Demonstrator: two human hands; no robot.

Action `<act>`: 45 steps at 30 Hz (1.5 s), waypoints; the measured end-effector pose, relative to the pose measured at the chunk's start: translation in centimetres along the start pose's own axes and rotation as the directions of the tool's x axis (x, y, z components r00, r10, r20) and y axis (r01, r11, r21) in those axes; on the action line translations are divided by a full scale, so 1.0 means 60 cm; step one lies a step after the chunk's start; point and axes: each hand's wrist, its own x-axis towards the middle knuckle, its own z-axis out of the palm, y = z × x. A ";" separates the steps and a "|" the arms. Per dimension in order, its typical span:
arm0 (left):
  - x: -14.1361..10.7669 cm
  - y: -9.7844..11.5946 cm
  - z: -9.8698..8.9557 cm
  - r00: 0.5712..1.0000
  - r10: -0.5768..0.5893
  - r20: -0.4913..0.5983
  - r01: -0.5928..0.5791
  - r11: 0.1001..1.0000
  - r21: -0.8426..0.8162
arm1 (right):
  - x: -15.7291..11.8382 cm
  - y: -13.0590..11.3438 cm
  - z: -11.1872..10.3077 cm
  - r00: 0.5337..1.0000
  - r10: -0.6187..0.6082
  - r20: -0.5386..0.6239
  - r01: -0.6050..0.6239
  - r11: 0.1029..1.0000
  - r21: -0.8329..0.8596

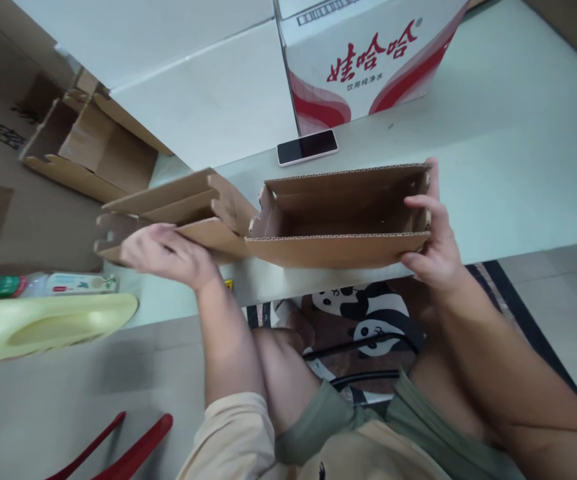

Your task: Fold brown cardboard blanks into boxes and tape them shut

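Right hand (433, 230): fingers clamped on end of brown cardboard box (338, 251), over pale table (523, 147) | left hand (171, 257): curled at other cardboard box (214, 235), can't tell grip | probably light, stiff; hold walls

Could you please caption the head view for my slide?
Left hand on the left box, right hand gripping the right box, a printed carton behind.

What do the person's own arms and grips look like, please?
The left grip and right grip are bare human hands, with no gloves or wristwatch visible. A loose, short beige sleeve covers the left upper arm; the right forearm is bare, its sleeve out of view.
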 end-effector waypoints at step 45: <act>-0.150 0.108 0.061 0.901 0.272 0.338 0.007 0.770 -0.638 | 0.007 -0.029 0.035 0.975 0.013 -0.220 -0.008 1.000 0.026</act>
